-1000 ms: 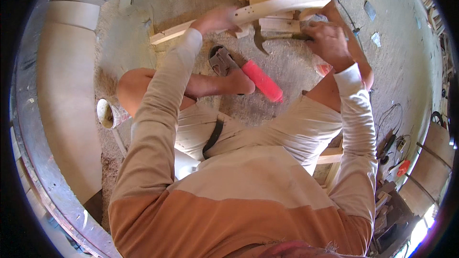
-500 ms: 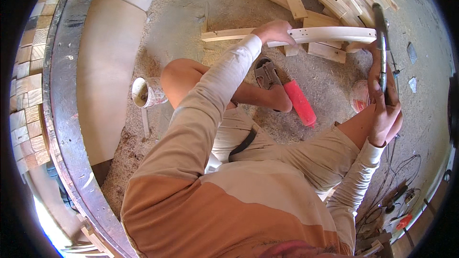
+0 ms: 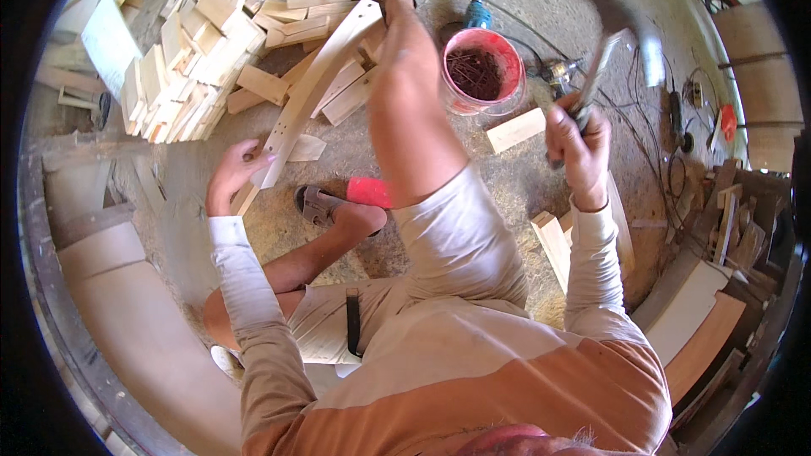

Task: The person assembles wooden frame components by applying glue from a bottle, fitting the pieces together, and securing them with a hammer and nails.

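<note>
Red cylinder (image 3: 368,192) sits on the floor by our left foot. Our left hand (image 3: 239,167) touches the curved board (image 3: 311,89) at its near end; can't tell if that grip is closed. Our right hand (image 3: 580,145) grips the raised hammer (image 3: 602,63) tightly. Board slants away toward our right foot; red bucket (image 3: 511,63), then drill (image 3: 478,14), beyond.

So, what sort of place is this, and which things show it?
Probably a carpentry workshop: a pile of wood blocks, a hammer in the right hand, and a red bucket of what look like nails.
</note>
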`<action>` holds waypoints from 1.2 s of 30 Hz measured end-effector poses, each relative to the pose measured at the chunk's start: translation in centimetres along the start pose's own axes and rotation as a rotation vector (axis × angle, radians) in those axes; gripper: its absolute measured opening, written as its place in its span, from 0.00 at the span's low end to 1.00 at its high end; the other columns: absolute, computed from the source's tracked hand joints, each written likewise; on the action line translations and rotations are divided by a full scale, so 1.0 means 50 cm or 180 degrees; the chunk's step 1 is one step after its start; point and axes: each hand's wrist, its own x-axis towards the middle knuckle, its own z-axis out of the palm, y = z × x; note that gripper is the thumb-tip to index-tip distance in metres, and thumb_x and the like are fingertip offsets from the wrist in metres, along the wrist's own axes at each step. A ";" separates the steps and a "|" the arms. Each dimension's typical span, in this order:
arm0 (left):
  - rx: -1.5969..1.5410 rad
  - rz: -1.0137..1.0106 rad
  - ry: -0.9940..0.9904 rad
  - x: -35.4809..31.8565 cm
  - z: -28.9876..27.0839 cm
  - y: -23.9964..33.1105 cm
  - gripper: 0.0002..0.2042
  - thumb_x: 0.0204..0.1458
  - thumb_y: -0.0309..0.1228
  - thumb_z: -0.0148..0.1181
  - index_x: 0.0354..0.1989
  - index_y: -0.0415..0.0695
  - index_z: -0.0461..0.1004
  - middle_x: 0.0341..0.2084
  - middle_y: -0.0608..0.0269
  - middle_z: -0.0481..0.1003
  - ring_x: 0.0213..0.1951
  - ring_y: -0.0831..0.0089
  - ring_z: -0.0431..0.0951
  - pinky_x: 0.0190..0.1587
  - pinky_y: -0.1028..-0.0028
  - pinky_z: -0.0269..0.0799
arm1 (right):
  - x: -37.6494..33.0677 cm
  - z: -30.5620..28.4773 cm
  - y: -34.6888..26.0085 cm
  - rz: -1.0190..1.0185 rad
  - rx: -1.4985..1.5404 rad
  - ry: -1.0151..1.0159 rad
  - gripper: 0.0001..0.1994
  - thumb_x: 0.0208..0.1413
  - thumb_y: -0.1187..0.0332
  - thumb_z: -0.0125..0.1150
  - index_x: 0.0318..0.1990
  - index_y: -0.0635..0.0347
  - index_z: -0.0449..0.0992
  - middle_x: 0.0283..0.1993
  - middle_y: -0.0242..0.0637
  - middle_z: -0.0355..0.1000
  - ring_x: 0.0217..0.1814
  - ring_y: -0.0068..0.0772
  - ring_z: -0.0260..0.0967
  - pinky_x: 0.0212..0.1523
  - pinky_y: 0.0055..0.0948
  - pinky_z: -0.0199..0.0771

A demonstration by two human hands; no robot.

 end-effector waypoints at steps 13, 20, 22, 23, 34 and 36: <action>0.0421 -0.0109 0.0449 -0.033 -0.004 0.288 0.14 0.55 0.34 0.67 0.39 0.34 0.78 0.24 0.55 0.77 0.27 0.73 0.74 0.34 0.71 0.70 | -0.230 -0.050 0.536 0.1067 -0.3616 -0.0920 0.19 0.55 0.63 0.67 0.51 0.60 0.71 0.50 0.52 0.73 0.53 0.60 0.71 0.47 0.51 0.74; 0.0002 0.0061 0.0994 -0.070 0.030 0.300 0.13 0.55 0.35 0.67 0.40 0.36 0.80 0.27 0.52 0.81 0.25 0.69 0.78 0.32 0.70 0.73 | 0.176 0.048 0.332 -0.0925 -0.2782 0.0123 0.12 0.57 0.71 0.59 0.49 0.59 0.76 0.41 0.50 0.76 0.43 0.56 0.76 0.42 0.51 0.77; 0.0008 0.0000 0.1089 -0.078 0.041 0.330 0.12 0.56 0.33 0.67 0.42 0.37 0.80 0.28 0.53 0.82 0.26 0.69 0.78 0.32 0.70 0.73 | 0.285 0.068 0.387 -0.0906 -0.3599 -0.0189 0.11 0.58 0.71 0.56 0.47 0.57 0.78 0.36 0.47 0.78 0.40 0.53 0.79 0.41 0.49 0.79; -0.0055 0.0030 0.1166 -0.080 0.051 0.334 0.12 0.56 0.33 0.67 0.42 0.37 0.79 0.28 0.53 0.82 0.26 0.69 0.78 0.32 0.70 0.73 | 0.321 0.077 0.423 -0.0686 -0.4145 -0.0489 0.11 0.58 0.71 0.54 0.45 0.56 0.80 0.35 0.45 0.80 0.40 0.51 0.80 0.41 0.49 0.80; -0.0531 0.0142 0.1524 -0.162 0.064 0.370 0.10 0.56 0.30 0.66 0.41 0.36 0.80 0.27 0.59 0.81 0.26 0.76 0.74 0.32 0.74 0.70 | 0.382 0.087 0.542 -0.0279 -0.4538 -0.1243 0.08 0.53 0.71 0.58 0.32 0.60 0.85 0.37 0.49 0.81 0.42 0.52 0.81 0.45 0.46 0.82; -0.0700 0.0278 0.1549 -0.158 0.062 0.384 0.09 0.56 0.29 0.66 0.41 0.36 0.81 0.26 0.62 0.80 0.26 0.80 0.72 0.31 0.76 0.68 | 0.376 0.048 0.540 -0.0477 -0.4485 -0.0933 0.07 0.51 0.69 0.62 0.34 0.60 0.83 0.34 0.46 0.81 0.40 0.52 0.81 0.45 0.47 0.81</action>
